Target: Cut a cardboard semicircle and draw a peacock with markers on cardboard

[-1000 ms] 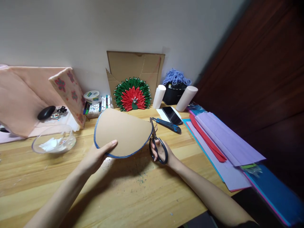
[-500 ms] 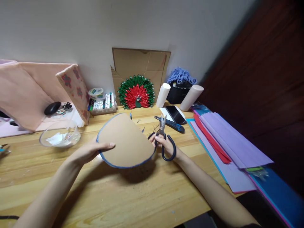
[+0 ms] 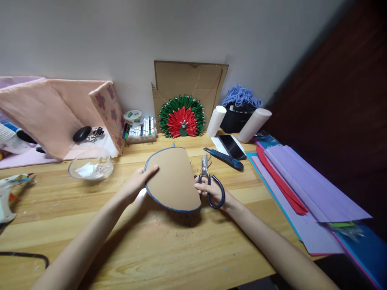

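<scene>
- We hold the cardboard piece point(image 3: 173, 181), rimmed in blue, lifted off the desk point(image 3: 169, 249), with its shadow beneath it. Our left hand point(image 3: 136, 185) clamps its left edge, thumb on top.
- Our right hand point(image 3: 211, 191) is closed through the loops of the scissors point(image 3: 206, 171), just right of the cardboard piece. Its thumb touches the piece's right edge.
- A second ago the blades met that edge. Now they point away from it, almost together and clear of the rim, and the piece has been turned so its straight side faces right. We judge that no cut is under way at this instant.
- Left of the cardboard piece, a glass bowl point(image 3: 72, 171) holds a little white stuff point(image 3: 86, 170) that we cannot identify.
- Behind the piece to the left, a clear box point(image 3: 140, 139) holds a row of markers. Behind it to the right, a black container point(image 3: 234, 121) carries blue yarn point(image 3: 241, 96) on top.
</scene>
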`<action>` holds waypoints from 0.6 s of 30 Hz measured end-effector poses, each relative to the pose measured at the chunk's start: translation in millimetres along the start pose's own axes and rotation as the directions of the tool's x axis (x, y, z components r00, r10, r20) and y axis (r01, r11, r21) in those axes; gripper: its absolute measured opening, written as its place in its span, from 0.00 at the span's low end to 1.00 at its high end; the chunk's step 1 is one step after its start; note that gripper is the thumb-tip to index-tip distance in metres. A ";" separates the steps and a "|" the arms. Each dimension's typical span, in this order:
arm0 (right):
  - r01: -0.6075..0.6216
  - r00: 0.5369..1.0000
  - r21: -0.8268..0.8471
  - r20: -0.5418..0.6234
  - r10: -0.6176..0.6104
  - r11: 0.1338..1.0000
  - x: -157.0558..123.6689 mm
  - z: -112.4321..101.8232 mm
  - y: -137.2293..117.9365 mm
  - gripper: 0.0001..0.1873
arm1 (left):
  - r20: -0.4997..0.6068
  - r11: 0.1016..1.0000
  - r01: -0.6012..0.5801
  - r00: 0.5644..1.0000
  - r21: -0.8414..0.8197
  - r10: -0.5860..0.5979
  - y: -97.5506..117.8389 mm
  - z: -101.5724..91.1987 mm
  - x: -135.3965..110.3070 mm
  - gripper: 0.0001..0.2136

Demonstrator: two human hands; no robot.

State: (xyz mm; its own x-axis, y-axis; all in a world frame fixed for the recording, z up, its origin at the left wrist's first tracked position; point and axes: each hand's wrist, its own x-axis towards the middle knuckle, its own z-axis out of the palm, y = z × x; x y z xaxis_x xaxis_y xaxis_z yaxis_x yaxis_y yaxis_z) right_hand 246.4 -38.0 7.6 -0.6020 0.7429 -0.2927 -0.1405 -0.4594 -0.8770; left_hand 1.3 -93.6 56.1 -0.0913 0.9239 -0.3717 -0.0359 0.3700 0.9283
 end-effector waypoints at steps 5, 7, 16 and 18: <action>-0.005 1.000 0.038 -0.021 0.006 0.999 -4.7 9.3 0.9 0.17 | -0.006 0.988 0.015 1.000 -0.151 -0.016 4.3 4.2 -2.9 0.24; 0.060 0.996 0.059 -0.066 -0.056 0.996 -4.8 10.8 3.3 0.16 | 0.060 0.985 0.011 0.998 -0.171 -0.001 6.2 8.9 -8.0 0.22; 0.207 0.971 -0.051 -0.114 -0.211 0.977 -4.4 11.9 -0.2 0.17 | -0.037 0.986 -0.164 0.986 -0.001 0.164 6.6 16.4 -13.7 0.15; 0.234 0.950 -0.037 -0.202 -0.237 0.972 -1.9 6.6 -7.1 0.19 | -0.165 0.975 -0.210 0.962 0.070 0.218 12.0 2.8 -9.1 0.17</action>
State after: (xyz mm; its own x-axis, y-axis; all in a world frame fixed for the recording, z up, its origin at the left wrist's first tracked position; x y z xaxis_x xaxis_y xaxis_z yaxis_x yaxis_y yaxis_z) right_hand 243.3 -39.4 16.8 -0.3797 0.9132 -0.1477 -0.2486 -0.2545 -0.9346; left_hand 4.5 -97.3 70.6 -0.2600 0.9531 -0.1546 0.0533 0.1741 0.9833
